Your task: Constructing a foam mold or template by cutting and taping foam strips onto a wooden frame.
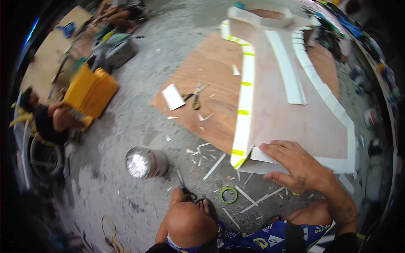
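Observation:
My right hand [301,166] lies with its fingers stretched out over a white strip [262,155] at the near edge of a large shaped panel [278,109]. Its thumb is spread toward me. White strips line the panel's sides, with yellow tape [243,112] across the left one. A loose white strip [285,67] rests along the panel's middle. Low beside my knee, my left hand [178,196] is closed at the dark handles of a pair of scissors [181,180], blades pointing away. The knee hides part of that hand.
A brown board [202,92] under the panel bears another pair of scissors [196,96] and a white piece [173,97]. A tin [145,162], a green tape roll [228,195] and paper scraps lie on the floor. At left, a person [52,111] sits by a yellow crate [90,90].

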A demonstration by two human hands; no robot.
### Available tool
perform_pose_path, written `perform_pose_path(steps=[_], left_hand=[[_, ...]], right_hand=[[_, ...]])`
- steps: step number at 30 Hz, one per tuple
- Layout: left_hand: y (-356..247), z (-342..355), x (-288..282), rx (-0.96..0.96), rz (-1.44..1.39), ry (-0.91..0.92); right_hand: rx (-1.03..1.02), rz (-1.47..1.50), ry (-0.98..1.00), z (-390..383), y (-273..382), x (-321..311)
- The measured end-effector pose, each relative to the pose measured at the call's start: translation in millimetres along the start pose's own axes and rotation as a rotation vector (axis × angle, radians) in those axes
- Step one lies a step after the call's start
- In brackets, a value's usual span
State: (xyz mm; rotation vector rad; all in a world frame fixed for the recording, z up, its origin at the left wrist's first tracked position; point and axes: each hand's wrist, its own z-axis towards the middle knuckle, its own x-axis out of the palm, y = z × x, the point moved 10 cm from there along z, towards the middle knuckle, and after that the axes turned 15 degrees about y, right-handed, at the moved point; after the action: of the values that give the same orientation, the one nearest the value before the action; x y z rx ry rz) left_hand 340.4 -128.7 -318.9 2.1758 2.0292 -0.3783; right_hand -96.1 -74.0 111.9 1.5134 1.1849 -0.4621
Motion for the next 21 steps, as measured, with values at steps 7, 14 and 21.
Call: perform_pose_path(steps=[7, 14, 21], left_hand=[[-19, -12, -12, 0.190, -0.014, -0.317], [6, -45, -18, 0.230, -0.228, -0.684], [42, -28, -16, 0.271, -0.473, -0.651]], right_hand=[[-0.013, 0.158, -0.098, 30, -25, -21], [-0.067, 0.120, 0.084, 53, -30, -19], [-0.043, 0.086, 0.093, 60, -24, -14]])
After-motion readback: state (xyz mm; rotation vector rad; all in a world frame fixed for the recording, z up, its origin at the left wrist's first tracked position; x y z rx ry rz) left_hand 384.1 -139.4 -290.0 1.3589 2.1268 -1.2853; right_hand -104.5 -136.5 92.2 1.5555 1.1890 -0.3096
